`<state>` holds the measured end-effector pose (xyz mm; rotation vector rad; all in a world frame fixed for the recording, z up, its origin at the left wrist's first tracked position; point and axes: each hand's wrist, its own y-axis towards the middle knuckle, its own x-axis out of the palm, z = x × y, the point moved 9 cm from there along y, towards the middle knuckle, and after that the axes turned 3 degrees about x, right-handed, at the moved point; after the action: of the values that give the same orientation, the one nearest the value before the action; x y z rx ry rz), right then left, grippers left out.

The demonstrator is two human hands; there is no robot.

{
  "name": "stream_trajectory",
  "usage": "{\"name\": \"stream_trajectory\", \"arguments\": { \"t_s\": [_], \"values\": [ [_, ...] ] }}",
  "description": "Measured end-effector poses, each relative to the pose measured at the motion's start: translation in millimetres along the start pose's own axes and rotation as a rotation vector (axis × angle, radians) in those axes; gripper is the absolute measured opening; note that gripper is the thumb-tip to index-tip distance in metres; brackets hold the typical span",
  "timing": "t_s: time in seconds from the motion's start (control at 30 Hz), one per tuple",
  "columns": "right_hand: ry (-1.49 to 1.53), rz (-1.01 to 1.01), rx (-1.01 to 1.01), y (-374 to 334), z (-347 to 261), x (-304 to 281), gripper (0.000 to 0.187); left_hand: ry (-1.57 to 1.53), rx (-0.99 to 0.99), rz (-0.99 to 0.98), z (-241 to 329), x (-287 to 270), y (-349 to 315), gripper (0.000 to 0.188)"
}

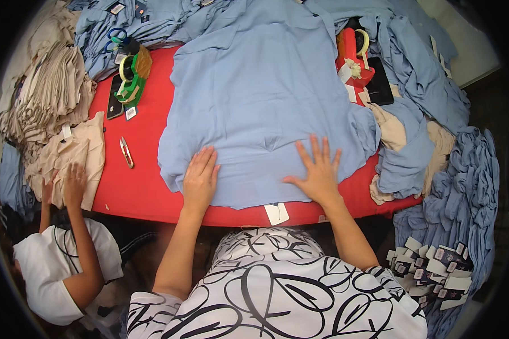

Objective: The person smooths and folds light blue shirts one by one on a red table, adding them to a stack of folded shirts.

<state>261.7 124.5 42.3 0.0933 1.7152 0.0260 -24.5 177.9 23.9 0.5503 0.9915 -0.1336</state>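
A light blue garment [254, 96] lies spread out on the red-covered table [144, 192] in front of me. My left hand [200, 176] rests flat on its near left part, fingers together and stretched out. On the near right part lies my right hand [319, 172], palm down with the fingers spread wide. A white tag [276, 213] pokes out from under the garment's near edge, between my two hands. Some creases run across the cloth just beyond my hands. Neither hand grasps anything.
Thread snips [126, 152], a green tape dispenser [133, 82] and a phone [115, 97] lie left. A red tape dispenser [354, 65] stands right. Beige garments [51, 93] and blue garments [458, 181] with tags surround the table. A co-worker [68, 265] handles beige cloth at left.
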Motion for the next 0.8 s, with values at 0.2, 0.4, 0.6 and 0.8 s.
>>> {"name": "stream_trajectory", "arguments": {
  "t_s": [0.2, 0.4, 0.6, 0.8],
  "values": [
    [-0.067, -0.012, 0.245, -10.7, 49.8, 1.2, 0.081, 0.361, -0.137, -0.080, -2.3, -31.6, -4.8, 0.062],
    [0.209, 0.155, 0.100, -34.2, 96.4, -31.0, 0.040, -0.134, -0.169, 0.076, -44.5, -80.9, -29.8, 0.061],
    [0.478, -0.009, 0.195, -57.4, 139.4, -34.5, 0.032, -0.351, -0.277, -0.288, -47.5, -83.4, -34.0, 0.019],
    [1.305, 0.011, 0.372, -35.0, 227.1, -130.8, 0.023, -1.090, -0.387, -0.639, -42.4, -153.8, -12.2, 0.024]
  ]
}}
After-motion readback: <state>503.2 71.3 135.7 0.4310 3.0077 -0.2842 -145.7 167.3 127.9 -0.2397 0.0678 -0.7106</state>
